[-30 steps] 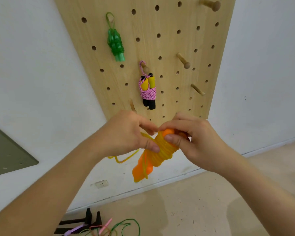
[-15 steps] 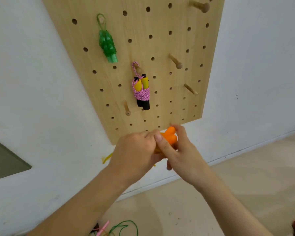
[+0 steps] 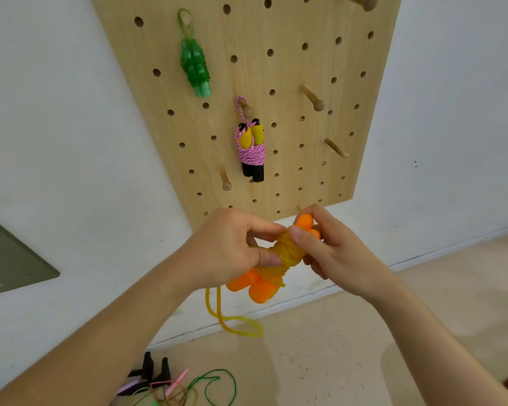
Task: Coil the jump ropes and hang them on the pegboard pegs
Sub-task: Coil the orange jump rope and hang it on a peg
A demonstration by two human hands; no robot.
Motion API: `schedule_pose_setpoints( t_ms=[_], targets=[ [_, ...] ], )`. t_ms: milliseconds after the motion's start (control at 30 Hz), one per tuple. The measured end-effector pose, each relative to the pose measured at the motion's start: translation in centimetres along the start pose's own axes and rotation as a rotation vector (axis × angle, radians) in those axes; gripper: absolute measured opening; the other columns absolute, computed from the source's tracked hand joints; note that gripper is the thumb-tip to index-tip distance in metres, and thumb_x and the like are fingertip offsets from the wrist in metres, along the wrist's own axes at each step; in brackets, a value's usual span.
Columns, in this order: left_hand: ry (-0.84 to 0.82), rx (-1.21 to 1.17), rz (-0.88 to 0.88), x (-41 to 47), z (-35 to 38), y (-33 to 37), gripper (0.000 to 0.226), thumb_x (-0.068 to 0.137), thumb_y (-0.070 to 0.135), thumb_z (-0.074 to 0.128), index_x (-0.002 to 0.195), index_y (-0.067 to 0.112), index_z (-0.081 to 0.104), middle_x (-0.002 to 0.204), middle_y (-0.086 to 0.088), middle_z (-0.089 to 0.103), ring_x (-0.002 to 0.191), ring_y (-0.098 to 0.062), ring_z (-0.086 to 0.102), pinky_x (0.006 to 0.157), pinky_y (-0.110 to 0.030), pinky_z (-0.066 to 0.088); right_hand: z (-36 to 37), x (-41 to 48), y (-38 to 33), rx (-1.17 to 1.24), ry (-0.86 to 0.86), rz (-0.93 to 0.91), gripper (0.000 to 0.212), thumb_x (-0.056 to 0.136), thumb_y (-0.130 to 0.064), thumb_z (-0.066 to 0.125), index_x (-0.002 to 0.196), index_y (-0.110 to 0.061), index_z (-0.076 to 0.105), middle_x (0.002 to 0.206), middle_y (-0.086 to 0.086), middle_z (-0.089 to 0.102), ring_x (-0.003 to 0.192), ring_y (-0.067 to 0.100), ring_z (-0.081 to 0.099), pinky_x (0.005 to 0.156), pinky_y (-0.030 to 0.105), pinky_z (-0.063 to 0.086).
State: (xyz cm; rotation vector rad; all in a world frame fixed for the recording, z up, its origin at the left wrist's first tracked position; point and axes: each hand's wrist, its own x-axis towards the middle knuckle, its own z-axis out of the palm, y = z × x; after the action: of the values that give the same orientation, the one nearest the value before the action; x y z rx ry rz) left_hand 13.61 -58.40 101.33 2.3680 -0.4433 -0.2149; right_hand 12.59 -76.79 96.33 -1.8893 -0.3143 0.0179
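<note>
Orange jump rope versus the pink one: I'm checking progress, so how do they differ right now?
The pink jump rope hangs from a peg on the pegboard; the orange jump rope is held by the left hand and right hand below it. The pink one's cord is fully wound; the orange one trails a loose loop. Both have cord wrapped round paired handles.

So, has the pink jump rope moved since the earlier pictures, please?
No: the pink jump rope hangs from the same peg on the pegboard.
</note>
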Motion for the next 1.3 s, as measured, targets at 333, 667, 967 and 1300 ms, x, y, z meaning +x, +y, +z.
schedule_pose_setpoints(
  t_ms=[333, 667, 967, 1300],
  targets=[
    [0.063, -0.164, -0.001, -0.5, 0.4, 0.4, 0.034, 0.05, 0.021, 0.093, 0.075, 0.022, 0.071, 0.073, 0.006, 0.071, 0.055, 0.001, 0.057, 0.053, -0.016, 0.047, -0.6, 0.2, -1.3, 0.007, -0.041, -0.07, 0.056, 0.096, -0.059, 0.036, 0.079, -0.008, 0.052, 0.059, -0.005, 0.045, 0.052, 0.008, 0.045, 0.051, 0.021, 0.04],
    [0.022, -0.591, 0.022, 0.3, 1.0, 1.1, 0.027, 0.059, 0.018, 0.078, 0.085, 0.013, 0.074, 0.076, -0.007, 0.074, 0.066, -0.016, 0.069, 0.061, -0.021, 0.054, -1.6, 0.5, -0.3, 0.489, 0.029, 0.111, 0.029, 0.084, -0.041, 0.051, 0.084, -0.018, 0.069, 0.078, 0.004, 0.059, 0.07, 0.018, 0.053, 0.06, 0.029, 0.041],
    [-0.251, -0.64, -0.042, 1.3, 1.1, 0.7, 0.043, 0.064, 0.032, 0.072, 0.097, 0.005, 0.068, 0.059, 0.002, 0.057, 0.049, -0.01, 0.04, 0.046, -0.02, 0.035, -1.7, 1.4, -0.3, 0.747, -0.097, 0.053, 0.032, 0.086, -0.041, 0.05, 0.082, -0.014, 0.067, 0.075, 0.005, 0.058, 0.066, 0.019, 0.054, 0.066, 0.034, 0.041],
    [-0.278, -0.973, -0.055, 0.6, 3.4, -1.1, 0.062, 0.047, 0.047, 0.09, 0.093, 0.012, 0.067, 0.056, 0.003, 0.056, 0.041, -0.009, 0.041, 0.041, -0.017, 0.034, -1.9, 2.2, -0.3, 0.68, -0.291, 0.038, 0.04, 0.084, -0.054, 0.06, 0.092, -0.016, 0.068, 0.084, 0.004, 0.062, 0.077, 0.019, 0.057, 0.069, 0.033, 0.049]
  ],
)
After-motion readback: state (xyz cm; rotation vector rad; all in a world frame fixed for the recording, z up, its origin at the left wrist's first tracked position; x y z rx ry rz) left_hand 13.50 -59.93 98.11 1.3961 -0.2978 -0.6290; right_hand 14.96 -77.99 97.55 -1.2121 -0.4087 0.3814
